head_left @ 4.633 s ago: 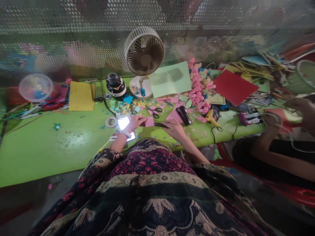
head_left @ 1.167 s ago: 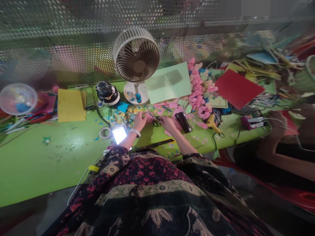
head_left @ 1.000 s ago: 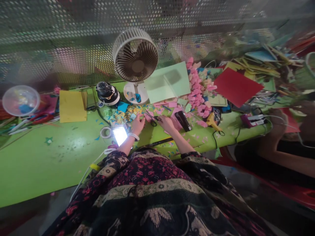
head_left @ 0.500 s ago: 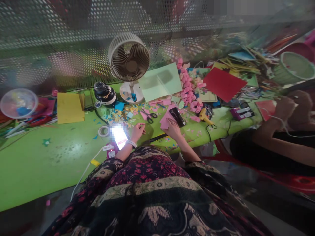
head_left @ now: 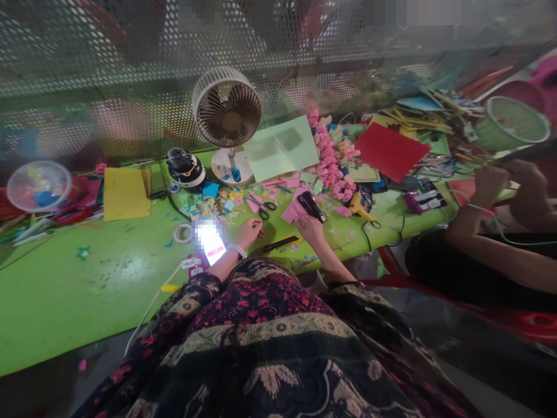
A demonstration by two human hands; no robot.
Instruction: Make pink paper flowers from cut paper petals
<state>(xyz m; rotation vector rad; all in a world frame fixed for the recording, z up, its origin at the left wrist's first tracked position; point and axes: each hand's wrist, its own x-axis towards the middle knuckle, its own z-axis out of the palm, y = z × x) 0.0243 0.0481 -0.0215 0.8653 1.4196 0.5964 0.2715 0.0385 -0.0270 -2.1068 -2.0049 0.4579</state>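
My left hand (head_left: 249, 231) hovers over the green table (head_left: 87, 278) beside a lit phone (head_left: 209, 241). Its fingers are curled in a pinch on something small that I cannot make out. My right hand (head_left: 310, 224) reaches a pink paper sheet (head_left: 289, 212) just below a black stapler (head_left: 311, 204), and its fingers close on the sheet's edge. Black-handled scissors (head_left: 263, 208) lie loose beyond both hands. A dark ruler-like strip (head_left: 281, 244) lies between my hands.
A desk fan (head_left: 227, 114), a tape roll (head_left: 181, 233), a yellow sheet (head_left: 124, 193), a pale green sheet (head_left: 281, 148), a red sheet (head_left: 390, 152) and pink paper flowers (head_left: 334, 164) crowd the far side. Another person's hands (head_left: 509, 186) work at the right.
Both hands drew back from the scissors, which now lie untouched. My right hand moved right to the pink sheet by the stapler, and my left hand pulled in beside the phone.
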